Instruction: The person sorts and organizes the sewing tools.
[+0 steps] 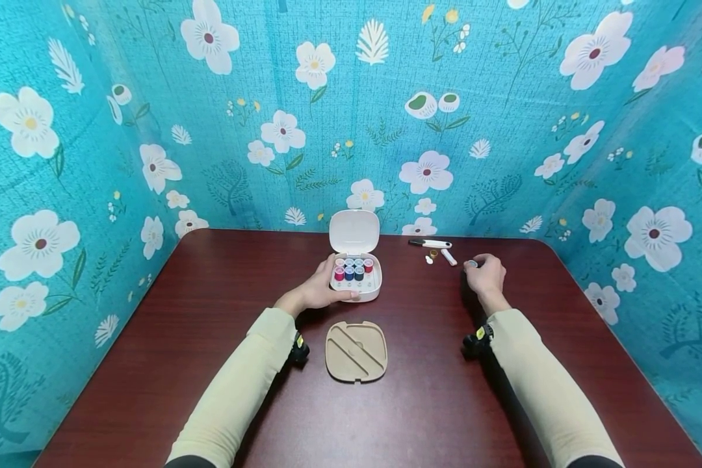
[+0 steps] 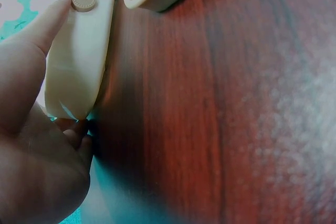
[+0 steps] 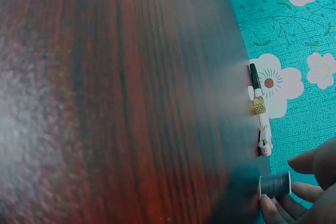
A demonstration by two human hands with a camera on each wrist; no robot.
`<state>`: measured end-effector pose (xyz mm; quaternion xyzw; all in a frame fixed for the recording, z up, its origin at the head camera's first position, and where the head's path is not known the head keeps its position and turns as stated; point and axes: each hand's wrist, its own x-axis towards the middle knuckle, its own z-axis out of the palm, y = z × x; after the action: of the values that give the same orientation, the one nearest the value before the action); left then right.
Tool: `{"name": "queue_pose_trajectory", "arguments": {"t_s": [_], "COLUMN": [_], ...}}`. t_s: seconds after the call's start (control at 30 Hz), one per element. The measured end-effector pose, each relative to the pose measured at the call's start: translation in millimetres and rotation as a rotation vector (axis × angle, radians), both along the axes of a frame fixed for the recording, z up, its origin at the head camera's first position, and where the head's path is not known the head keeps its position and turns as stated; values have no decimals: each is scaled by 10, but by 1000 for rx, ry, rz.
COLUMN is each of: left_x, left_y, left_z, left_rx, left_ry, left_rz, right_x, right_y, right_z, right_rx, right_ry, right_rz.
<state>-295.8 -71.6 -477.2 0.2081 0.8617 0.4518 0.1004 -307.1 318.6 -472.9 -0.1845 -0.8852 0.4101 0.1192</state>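
My left hand (image 1: 318, 287) grips the left side of an open white sewing box (image 1: 372, 294), its thumb along the front. In the left wrist view, the thumb lies beside the round button on the box (image 2: 79, 56). Inside the box, several thread spools (image 1: 349, 273) in pink, red, blue and dark colours stand in rows, with bare pegs in front. Over at the right, my right hand (image 1: 487, 274) holds a dark grey thread spool (image 3: 275, 184) by its fingers, close to the tabletop. Part of that hand lies outside the right wrist view.
A beige divided tray (image 1: 332, 354) lies in front of the box. Between box and right hand are a black-and-white pen-like tool (image 1: 439, 244), a gold thimble (image 1: 433, 253), a small white piece (image 1: 429, 259) and a white stick-shaped item (image 1: 449, 258). Floral cloth hangs behind the table.
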Motion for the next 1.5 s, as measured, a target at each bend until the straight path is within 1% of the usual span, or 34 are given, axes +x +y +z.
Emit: {"name": "queue_pose_trajectory", "arguments": {"t_s": [0.2, 0.3, 0.37, 0.47, 0.53, 0.6, 0.7, 0.8, 1.0, 1.17, 1.33, 1.5], "left_x": [-3, -12, -16, -17, -15, -14, -16, -19, -21, -21, -28, -22], "left_y": [1, -1, -3, -6, -9, -10, -10, -8, -3, -10, -11, -3], "left_z": [-7, -17, -20, -14, -4, 4, 4, -6, -18, -12, -21, -26], "left_rx": [-5, -12, -19, -27, -32, -33, -36, -35, -27, -30, -34, -32], "left_ry": [5, 7, 8, 9, 9, 10, 14, 13, 10, 12, 16, 12], "left_rz": [-1, -1, -2, -5, -4, -3, -1, -2, -4, -3, -1, 0], "right_x": [24, 24, 21, 23, 26, 30, 38, 46, 68, 82, 74, 66], "right_y": [-46, -92, -134, -210, -272, -337, -440, -538, -725, -926, -1126, -1282], "right_z": [-23, -23, -14, 7, 23, 33, 42, 48, 93, 149, 178, 179], "right_rx": [-9, -49, -109, -256, -351, -421, -475, -508, -497, -476, -432, -356], "right_ry": [27, 29, 20, 7, 7, 10, 11, 7, -7, 43, 83, 88], "right_rz": [2, 14, 32, 86, 131, 184, 253, 305, 364, 430, 485, 519]}}
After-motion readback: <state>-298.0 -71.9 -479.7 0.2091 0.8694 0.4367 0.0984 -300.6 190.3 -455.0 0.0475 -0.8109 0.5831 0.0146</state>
